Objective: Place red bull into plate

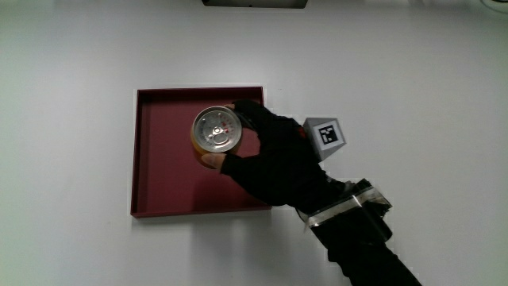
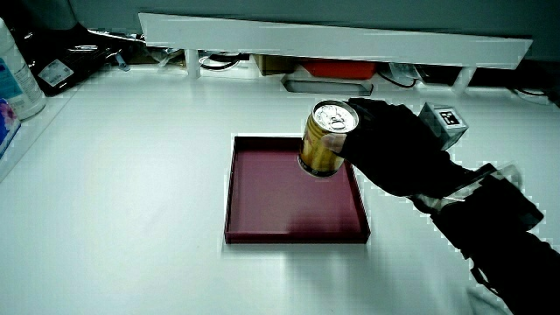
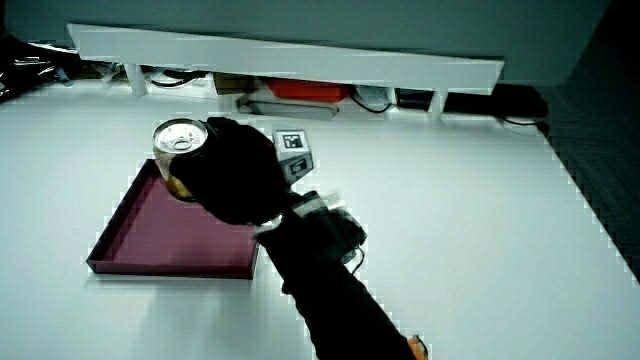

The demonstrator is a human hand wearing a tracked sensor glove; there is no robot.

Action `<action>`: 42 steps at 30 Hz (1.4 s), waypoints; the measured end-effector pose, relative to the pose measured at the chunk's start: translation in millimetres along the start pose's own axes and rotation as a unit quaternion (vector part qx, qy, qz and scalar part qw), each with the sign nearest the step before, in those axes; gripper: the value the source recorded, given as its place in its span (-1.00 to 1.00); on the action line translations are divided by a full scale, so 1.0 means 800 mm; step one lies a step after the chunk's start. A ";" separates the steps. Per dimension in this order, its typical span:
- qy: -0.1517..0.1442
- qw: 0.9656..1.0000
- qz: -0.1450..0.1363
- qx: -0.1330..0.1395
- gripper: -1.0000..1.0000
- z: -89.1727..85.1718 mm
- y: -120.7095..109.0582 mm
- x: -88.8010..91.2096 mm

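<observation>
A gold can with a silver top (image 1: 214,131) stands upright over the dark red square plate (image 1: 163,191). The hand (image 1: 266,155) in its black glove is shut on the can's side, with the patterned cube (image 1: 326,135) on its back. In both side views the can (image 2: 327,138) (image 3: 178,157) is over the part of the plate (image 2: 280,210) (image 3: 170,240) farther from the person. I cannot tell whether its base touches the plate floor. The forearm (image 1: 357,230) reaches in from the person's side.
A low white partition (image 2: 332,39) runs along the table's edge farthest from the person, with boxes and cables under it. A white bottle (image 2: 16,74) stands at the table's edge in a side view.
</observation>
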 end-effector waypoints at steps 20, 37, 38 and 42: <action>-0.036 0.995 -0.090 -0.014 0.00 -0.035 0.004 0.085; -0.019 0.992 -0.124 -0.016 0.00 -0.037 -0.003 0.106; -0.013 0.992 -0.124 -0.017 0.00 -0.037 -0.003 0.106; -0.008 0.992 -0.127 -0.018 -0.16 -0.037 -0.004 0.109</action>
